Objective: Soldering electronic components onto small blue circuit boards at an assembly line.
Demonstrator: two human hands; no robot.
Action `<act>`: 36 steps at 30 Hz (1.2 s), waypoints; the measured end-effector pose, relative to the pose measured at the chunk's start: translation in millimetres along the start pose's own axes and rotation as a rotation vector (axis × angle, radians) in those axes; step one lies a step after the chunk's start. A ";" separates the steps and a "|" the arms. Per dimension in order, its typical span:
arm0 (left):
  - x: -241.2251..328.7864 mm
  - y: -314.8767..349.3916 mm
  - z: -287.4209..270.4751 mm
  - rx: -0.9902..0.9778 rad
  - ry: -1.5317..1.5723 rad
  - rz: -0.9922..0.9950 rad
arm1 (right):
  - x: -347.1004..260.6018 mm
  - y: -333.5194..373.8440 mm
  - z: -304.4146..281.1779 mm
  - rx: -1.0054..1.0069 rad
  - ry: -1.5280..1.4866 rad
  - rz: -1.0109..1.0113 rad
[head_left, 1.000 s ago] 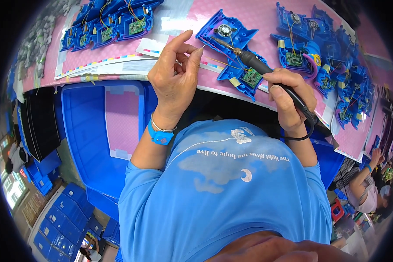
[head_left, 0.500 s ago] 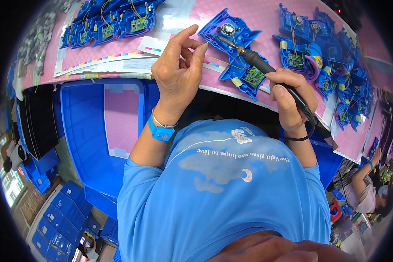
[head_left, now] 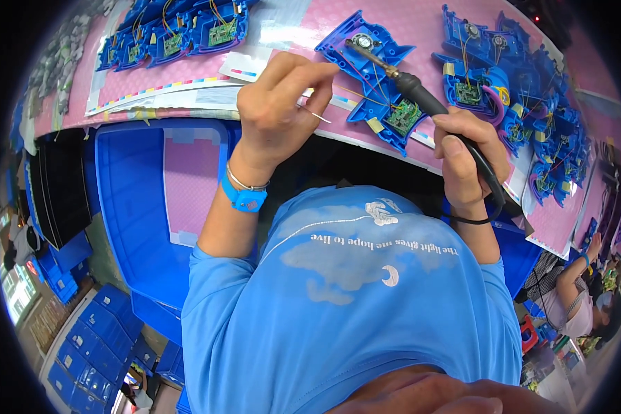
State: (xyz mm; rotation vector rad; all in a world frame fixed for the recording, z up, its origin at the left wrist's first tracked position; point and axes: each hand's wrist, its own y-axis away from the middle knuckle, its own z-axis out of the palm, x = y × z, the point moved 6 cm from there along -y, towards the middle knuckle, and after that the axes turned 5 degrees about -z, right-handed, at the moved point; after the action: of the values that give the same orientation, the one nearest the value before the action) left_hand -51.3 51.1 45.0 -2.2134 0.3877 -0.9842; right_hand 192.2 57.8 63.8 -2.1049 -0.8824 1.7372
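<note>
My right hand (head_left: 466, 155) grips a soldering iron (head_left: 421, 96) by its black handle, and its cord hangs past my wrist. The metal tip reaches the edge of a round speaker (head_left: 364, 41) in an open blue plastic housing (head_left: 334, 47); whether it touches cannot be made out. Thin wires run from there to a green circuit board (head_left: 403, 119) in the housing's nearer half. Left of it, my left hand (head_left: 276, 110) is raised with thumb and forefinger pinched together. A thin pale strand (head_left: 317, 114), perhaps solder wire, sticks out below those fingers.
Several wired blue housings (head_left: 217, 31) line the back left of the pink-covered table (head_left: 138, 86). More housings (head_left: 472, 90) crowd its right side. A large blue bin (head_left: 145, 269) stands below the table's front edge at left. Another person's arm (head_left: 569, 283) shows at far right.
My left hand has dropped slightly toward me, its fingers drawn closer together, and the pale strand now shows. The iron's tip has shifted up and right to the speaker's edge.
</note>
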 end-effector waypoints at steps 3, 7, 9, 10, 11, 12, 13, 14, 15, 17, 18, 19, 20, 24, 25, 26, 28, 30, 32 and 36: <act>6.5 -9.4 0.3 -0.030 -0.072 0.129 | -7.3 1.0 -3.2 0.030 -0.073 -0.059; 10.1 -21.7 10.1 -0.156 -0.232 0.273 | -8.0 2.7 -9.5 0.038 -0.090 -0.047; 8.0 -22.1 12.5 -0.185 -0.249 0.288 | -6.1 2.4 -10.2 0.020 -0.084 -0.042; 6.9 -21.0 14.7 -0.216 -0.267 0.303 | -5.7 2.4 -10.2 0.021 -0.083 -0.041; 4.6 -19.6 14.8 -0.217 -0.265 0.303 | -5.6 2.2 -8.8 0.014 -0.067 -0.041; 3.7 -17.2 12.6 -0.182 -0.236 0.323 | -5.4 1.9 -7.2 0.005 -0.052 -0.041; 3.6 -14.8 10.8 -0.147 -0.205 0.344 | -5.3 1.5 -5.6 0.008 -0.052 -0.039; 4.0 -13.0 11.3 -0.150 -0.204 0.344 | -4.1 0.5 -2.8 -0.011 -0.037 -0.016; 4.9 -11.5 10.1 -0.137 -0.187 0.332 | -2.5 0.3 0.1 -0.029 -0.023 0.007; 4.2 -10.5 8.7 -0.125 -0.172 0.318 | 0.3 -1.2 3.7 -0.032 0.006 0.009; 2.5 -9.9 9.7 -0.144 -0.161 0.306 | 1.0 -1.6 5.4 -0.036 0.037 0.009; 1.1 -9.1 10.6 -0.162 -0.150 0.292 | 0.2 -2.5 7.4 -0.038 0.036 0.009; 0.7 -8.4 10.6 -0.162 -0.152 0.291 | 0.0 -3.6 8.8 -0.034 0.044 0.033; -0.5 -7.4 11.3 -0.158 -0.154 0.286 | 3.1 -3.0 11.0 -0.114 0.043 0.013; -0.9 -7.2 11.5 -0.156 -0.154 0.288 | 3.4 -2.9 10.8 -0.113 0.043 0.014; -1.1 -7.0 11.6 -0.156 -0.153 0.288 | 3.3 -2.9 10.8 -0.117 0.041 0.012; -1.2 -7.2 11.4 -0.149 -0.149 0.290 | 2.1 -3.2 11.7 -0.121 0.039 0.010; -0.7 -8.3 11.5 -0.138 -0.143 0.299 | 3.1 -3.0 9.3 -0.044 0.021 0.068; -0.6 -8.2 11.3 -0.127 -0.138 0.308 | 3.7 -2.3 9.3 -0.043 0.023 0.058; -4.7 -7.3 13.7 -0.151 -0.145 0.289 | 5.9 0.4 5.8 -0.014 0.017 0.003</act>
State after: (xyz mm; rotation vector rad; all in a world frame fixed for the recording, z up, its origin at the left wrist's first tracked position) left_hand -44.4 65.1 40.8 -2.2640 0.7109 -0.6550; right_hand 187.3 60.0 57.6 -2.1276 -0.8896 1.7172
